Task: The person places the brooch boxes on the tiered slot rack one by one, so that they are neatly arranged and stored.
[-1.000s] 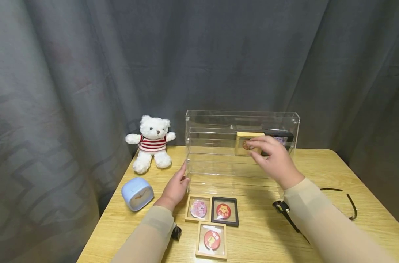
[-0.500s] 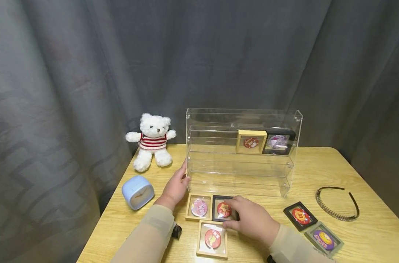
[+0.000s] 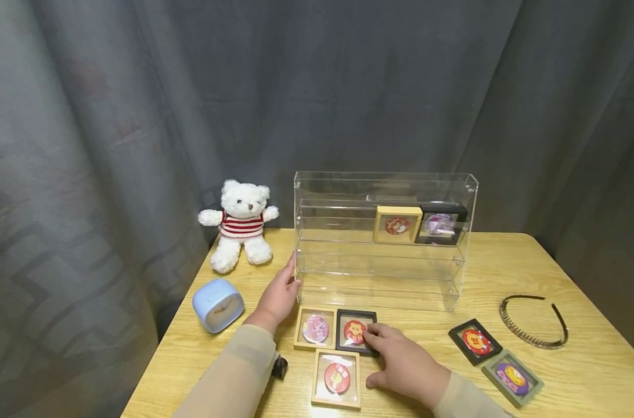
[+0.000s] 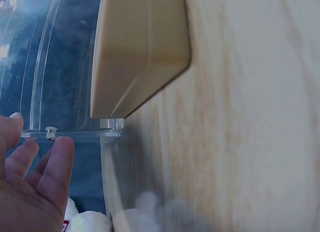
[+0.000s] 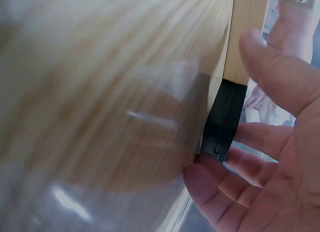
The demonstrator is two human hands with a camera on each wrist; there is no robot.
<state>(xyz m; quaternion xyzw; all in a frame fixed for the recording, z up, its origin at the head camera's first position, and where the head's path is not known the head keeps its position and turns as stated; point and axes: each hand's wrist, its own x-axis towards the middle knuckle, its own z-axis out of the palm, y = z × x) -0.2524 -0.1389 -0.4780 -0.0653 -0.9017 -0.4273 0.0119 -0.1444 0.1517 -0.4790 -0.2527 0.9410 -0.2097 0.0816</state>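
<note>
Currently, black frame: flat on bench, near clear case.
Right hand: spread; fingertips at the frame's right edge, thumb apart.
Left hand: fingers extended, touching the case's left side.
Pink-badge frame, lower wooden frame: crowding two edges; may get dragged if the black one is slid.
Case front: could be bumped by a forward-drifting lift.
Room: mostly rightward, up to far black frame.

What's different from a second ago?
The right hand came down and slightly leftward from the pale-wood square frame in the clear acrylic rack to the black square frame with a red round badge lying before the rack. The left hand stayed at the rack's side; both frames and the white plush bear stayed put.
</note>
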